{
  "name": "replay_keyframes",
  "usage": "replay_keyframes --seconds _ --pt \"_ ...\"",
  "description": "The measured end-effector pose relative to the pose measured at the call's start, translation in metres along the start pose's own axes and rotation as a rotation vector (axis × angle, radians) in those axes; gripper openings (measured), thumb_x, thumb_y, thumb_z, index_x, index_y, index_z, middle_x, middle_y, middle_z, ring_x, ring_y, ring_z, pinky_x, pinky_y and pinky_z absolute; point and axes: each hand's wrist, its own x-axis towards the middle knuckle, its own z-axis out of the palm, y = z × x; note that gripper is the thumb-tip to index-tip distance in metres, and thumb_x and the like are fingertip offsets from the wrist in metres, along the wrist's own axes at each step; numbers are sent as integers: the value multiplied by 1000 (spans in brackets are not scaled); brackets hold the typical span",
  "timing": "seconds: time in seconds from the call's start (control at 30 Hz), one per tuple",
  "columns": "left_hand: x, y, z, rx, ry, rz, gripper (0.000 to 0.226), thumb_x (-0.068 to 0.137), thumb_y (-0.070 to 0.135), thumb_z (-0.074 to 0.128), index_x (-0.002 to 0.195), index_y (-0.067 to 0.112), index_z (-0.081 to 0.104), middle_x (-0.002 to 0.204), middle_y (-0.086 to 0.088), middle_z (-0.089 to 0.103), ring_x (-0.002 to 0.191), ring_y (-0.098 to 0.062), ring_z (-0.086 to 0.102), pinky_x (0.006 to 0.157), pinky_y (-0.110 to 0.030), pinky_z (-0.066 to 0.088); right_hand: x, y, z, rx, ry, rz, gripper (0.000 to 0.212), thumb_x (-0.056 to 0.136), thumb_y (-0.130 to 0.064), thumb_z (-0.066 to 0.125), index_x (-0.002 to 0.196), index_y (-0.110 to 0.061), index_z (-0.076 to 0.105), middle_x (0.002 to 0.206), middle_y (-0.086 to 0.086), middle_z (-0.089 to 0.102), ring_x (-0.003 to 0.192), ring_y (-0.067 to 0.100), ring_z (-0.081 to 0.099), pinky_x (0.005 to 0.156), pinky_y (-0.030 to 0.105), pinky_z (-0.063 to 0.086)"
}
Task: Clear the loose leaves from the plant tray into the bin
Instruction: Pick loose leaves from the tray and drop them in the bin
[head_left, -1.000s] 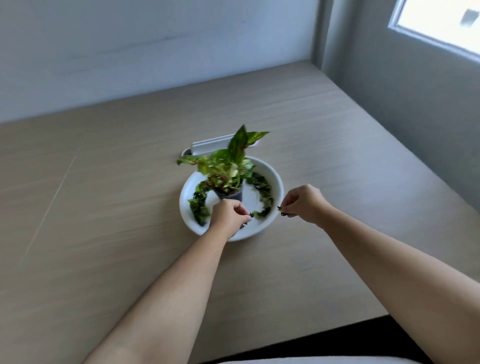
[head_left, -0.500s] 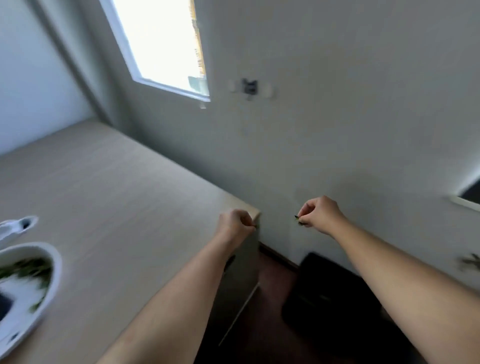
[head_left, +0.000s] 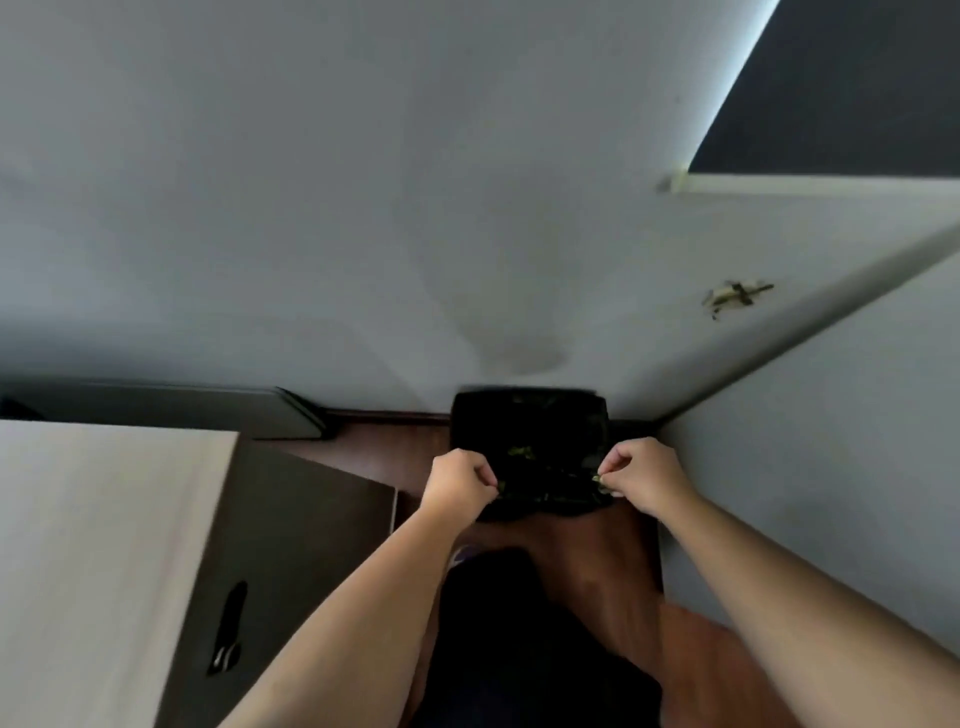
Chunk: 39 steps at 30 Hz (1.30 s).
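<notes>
A black bin (head_left: 530, 415) lined with a dark bag stands on the floor against the wall, with a few green leaves (head_left: 520, 451) lying inside. My left hand (head_left: 460, 486) is closed in a pinch over the bin's near left edge; a speck of green shows at its fingertips. My right hand (head_left: 644, 480) is pinched on a small green leaf (head_left: 598, 479) over the bin's near right edge. The plant tray is out of view.
The light wooden table (head_left: 93, 545) ends at the left, with its dark side panel (head_left: 291, 545) beside the bin. A grey wall (head_left: 831, 441) closes in on the right. Brown floor (head_left: 613, 571) lies between me and the bin.
I have turned from the tray to the right and down. Both pinched hands have travelled from the tray, past the table's corner, to above the bin.
</notes>
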Motion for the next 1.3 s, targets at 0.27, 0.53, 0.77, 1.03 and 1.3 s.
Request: replay_keyframes --seconds 0.27,0.53,0.77,1.03,1.3 --pt "68 3 14 -55 -9 -39 21 86 17 67 105 11 64 109 -6 66 93 -16 59 75 -21 44 55 12 41 182 81 87 7 76 -8 72 74 -14 69 81 11 69 80 25 67 81 41 59" --pt "66 16 -11 95 -152 -8 49 88 25 65 132 15 46 133 -10 53 113 -26 57 91 -35 52 57 -16 11 24 28 20 21 80 -18 70 101 -14 68 114 10 67 108 22 61 89 27 45" --pt "5 40 -74 0 109 19 41 85 23 65 122 12 54 124 -11 60 108 -28 60 92 -33 49 12 -87 -30 33 19 -215 15 81 -15 65 95 -12 70 101 6 71 89 17 61 77 20 40" --pt "-122 -5 -148 -84 512 -67 29 83 24 62 111 15 62 117 -7 65 108 -24 59 91 -33 48 -80 -197 -18 -44 -87 -584 13 82 -15 61 90 -12 71 98 7 71 93 21 63 76 20 39" --pt "-299 -142 -192 -246 883 -479 20 83 29 61 100 20 67 105 -3 71 98 -22 65 85 -32 53 -221 -301 94 -196 -374 -1011 11 83 -17 60 86 -14 71 78 1 65 76 17 58 57 20 40"
